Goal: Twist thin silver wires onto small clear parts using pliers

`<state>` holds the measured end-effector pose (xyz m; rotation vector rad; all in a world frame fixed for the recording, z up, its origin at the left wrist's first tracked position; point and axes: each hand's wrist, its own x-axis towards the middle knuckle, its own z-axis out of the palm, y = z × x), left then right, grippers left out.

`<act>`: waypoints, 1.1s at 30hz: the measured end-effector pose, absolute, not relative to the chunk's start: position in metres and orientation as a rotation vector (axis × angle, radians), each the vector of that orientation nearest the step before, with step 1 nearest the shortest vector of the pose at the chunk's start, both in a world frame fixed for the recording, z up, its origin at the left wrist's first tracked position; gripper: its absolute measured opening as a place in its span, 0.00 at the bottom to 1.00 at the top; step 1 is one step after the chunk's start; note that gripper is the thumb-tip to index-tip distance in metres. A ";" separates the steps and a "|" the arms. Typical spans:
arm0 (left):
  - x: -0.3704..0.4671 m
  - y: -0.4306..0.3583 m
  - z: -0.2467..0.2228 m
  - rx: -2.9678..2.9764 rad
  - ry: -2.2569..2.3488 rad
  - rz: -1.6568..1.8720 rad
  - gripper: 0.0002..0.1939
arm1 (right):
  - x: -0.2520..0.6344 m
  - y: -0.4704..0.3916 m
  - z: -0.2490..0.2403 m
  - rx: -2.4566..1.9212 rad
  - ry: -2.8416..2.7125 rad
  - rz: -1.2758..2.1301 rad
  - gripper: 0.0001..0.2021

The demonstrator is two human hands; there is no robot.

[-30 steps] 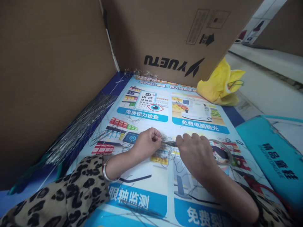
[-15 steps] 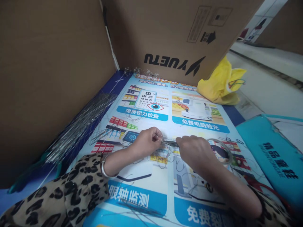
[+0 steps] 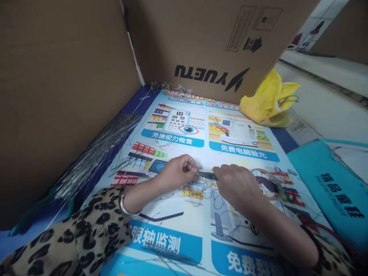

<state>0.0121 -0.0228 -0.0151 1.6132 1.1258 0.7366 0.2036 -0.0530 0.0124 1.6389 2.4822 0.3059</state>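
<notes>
Over the printed poster (image 3: 206, 234), both hands keep nearly the same stations as a second ago; the right hand (image 3: 237, 186) has rolled slightly, knuckles flatter. Right forearm reaches in from lower right, fist wrapped around the pliers (image 3: 207, 175). Left hand (image 3: 178, 171) comes from the left, thumb and forefinger pressed together; anything pinched there is too small to make out. Pliers' nose bridges the gap between hands, tips at the left fingertips, above loose wires (image 3: 193, 194).
</notes>
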 end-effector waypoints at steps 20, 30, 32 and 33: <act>0.012 -0.024 -0.008 1.519 1.100 0.814 0.04 | 0.223 -0.036 0.003 1.877 3.007 0.301 0.17; 0.011 -0.024 -0.011 1.617 1.142 0.825 0.04 | 0.215 -0.048 0.025 1.544 2.886 0.640 0.13; 0.011 -0.024 -0.013 1.646 1.152 0.836 0.03 | 0.213 -0.049 0.026 1.519 2.807 0.696 0.11; 0.011 -0.024 -0.013 1.658 1.152 0.842 0.03 | 0.212 -0.049 0.026 1.517 2.774 0.717 0.10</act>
